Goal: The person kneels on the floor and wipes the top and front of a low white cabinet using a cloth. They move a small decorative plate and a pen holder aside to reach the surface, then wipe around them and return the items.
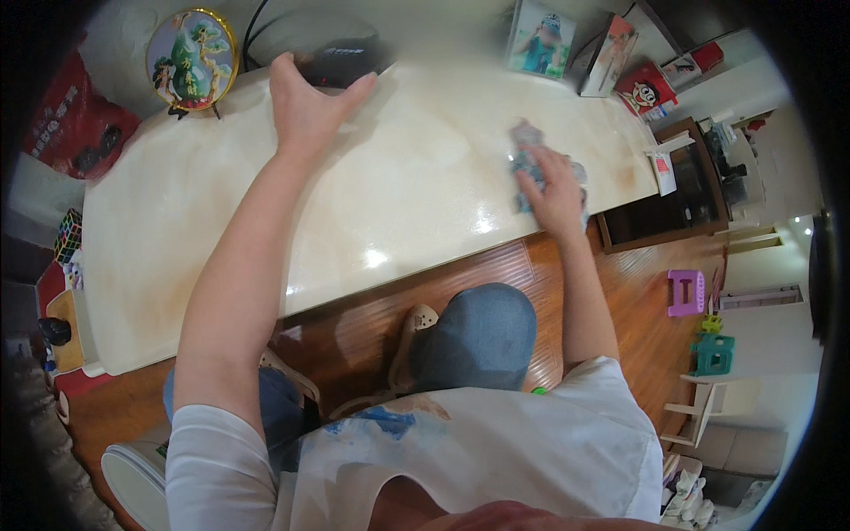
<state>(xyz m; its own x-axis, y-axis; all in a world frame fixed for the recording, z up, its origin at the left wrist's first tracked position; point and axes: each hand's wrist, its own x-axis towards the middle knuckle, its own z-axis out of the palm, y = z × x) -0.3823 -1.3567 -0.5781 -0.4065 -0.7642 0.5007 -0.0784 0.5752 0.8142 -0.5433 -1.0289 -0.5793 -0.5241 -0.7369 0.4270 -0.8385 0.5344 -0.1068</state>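
My left hand (302, 109) is at the back edge of a glossy cream tabletop (398, 172), thumb and fingers spread around the near side of a black set-top box (345, 61). Some of its fingertips are hidden at the box's left end. A small red light shows on the box's front. Toward the right, my right hand (554, 186) presses a crumpled, patterned grey-blue cloth (524, 162) onto the tabletop near its front edge. The cloth is slightly blurred, and wet-looking shine shows on the surface around it.
A round gold-rimmed ornament (192, 60) stands on a small stand at the back left, beside a red bag (80, 126). Framed photos (541, 40) and a red packet (644, 89) line the back right. A Rubik's cube (68, 235) sits left. A white bin (136, 481) stands on the floor.
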